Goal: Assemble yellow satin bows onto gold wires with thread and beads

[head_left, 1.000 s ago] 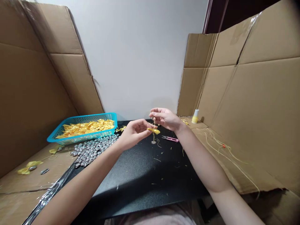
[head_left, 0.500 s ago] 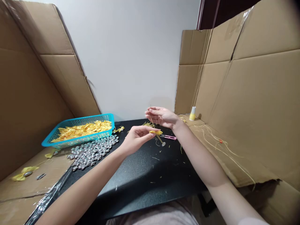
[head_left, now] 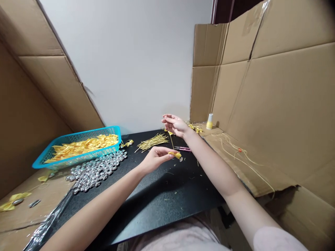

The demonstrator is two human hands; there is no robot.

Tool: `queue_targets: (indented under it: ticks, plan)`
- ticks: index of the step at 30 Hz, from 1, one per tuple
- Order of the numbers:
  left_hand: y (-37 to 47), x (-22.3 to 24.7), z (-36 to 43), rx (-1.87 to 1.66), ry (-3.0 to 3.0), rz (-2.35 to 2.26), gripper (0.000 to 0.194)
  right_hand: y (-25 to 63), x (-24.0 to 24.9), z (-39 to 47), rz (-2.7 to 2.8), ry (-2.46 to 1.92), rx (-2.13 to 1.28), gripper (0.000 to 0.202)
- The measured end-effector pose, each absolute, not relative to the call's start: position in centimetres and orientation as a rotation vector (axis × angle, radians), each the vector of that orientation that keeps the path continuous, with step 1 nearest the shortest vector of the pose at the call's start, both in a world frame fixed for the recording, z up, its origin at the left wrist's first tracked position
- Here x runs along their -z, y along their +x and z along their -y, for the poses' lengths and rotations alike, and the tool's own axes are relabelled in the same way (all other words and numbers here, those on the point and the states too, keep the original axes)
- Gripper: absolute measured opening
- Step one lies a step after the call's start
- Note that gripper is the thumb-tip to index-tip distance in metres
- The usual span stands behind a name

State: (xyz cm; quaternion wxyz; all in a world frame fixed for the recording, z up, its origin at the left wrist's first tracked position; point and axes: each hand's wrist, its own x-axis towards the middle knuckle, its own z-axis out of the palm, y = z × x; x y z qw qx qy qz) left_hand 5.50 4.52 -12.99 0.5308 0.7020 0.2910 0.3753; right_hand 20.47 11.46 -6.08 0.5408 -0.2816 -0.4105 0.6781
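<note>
My left hand (head_left: 157,158) pinches a yellow bow (head_left: 175,154) above the black table. A small silvery bead (head_left: 181,159) sits against the bow's right side. From the bow a thin yellow cord (head_left: 172,141) rises to my right hand (head_left: 175,124), whose fingers are closed on its upper part. Behind my left hand lies a bundle of gold sticks (head_left: 153,142). Pink-handled snips (head_left: 184,149) rest just beyond the bow, partly covered by my right forearm.
At the left a blue basket (head_left: 78,160) holds many yellow bows, with silver beads (head_left: 96,170) spread before it. A thread spool (head_left: 209,122) and loose cords (head_left: 243,162) lie on cardboard at the right. Cardboard walls (head_left: 282,104) flank the table.
The bead has come up from hanging below the bow to resting against it. My right hand has stayed raised with the cord. The view has shifted right, uncovering the gold sticks.
</note>
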Motion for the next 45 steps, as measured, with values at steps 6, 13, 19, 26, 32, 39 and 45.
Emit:
queue_targets:
  ticks: [6,13,19,26,32,39,45]
  plan:
    - [6.2,14.1,-4.2,-0.828,1.568,-0.656,0.029,20.9,6.5,-12.3,0.919,-0.689,-1.602,0.018]
    - [6.9,15.5,-3.6,-0.723,1.509,-0.663,0.028,21.4,6.9,-13.0,0.86,-0.717,-1.581,0.016]
    - [7.3,16.7,-3.2,-0.661,1.448,-0.649,0.027,22.0,7.5,-13.8,0.816,-0.738,-1.584,0.019]
    - [7.3,17.3,-3.1,-0.635,1.381,-0.664,0.032,22.7,8.7,-15.1,0.773,-0.769,-1.572,0.013]
    - [7.3,17.7,-3.2,-0.628,1.293,-0.603,0.035,23.0,9.4,-15.9,0.735,-0.811,-1.547,0.012]
    - [7.5,18.0,-3.1,-0.673,1.268,-0.617,0.034,23.1,9.5,-15.9,0.726,-0.825,-1.53,0.013]
    - [7.3,18.0,-3.1,-0.703,1.32,-0.638,0.031,23.3,9.4,-15.9,0.717,-0.821,-1.526,0.018]
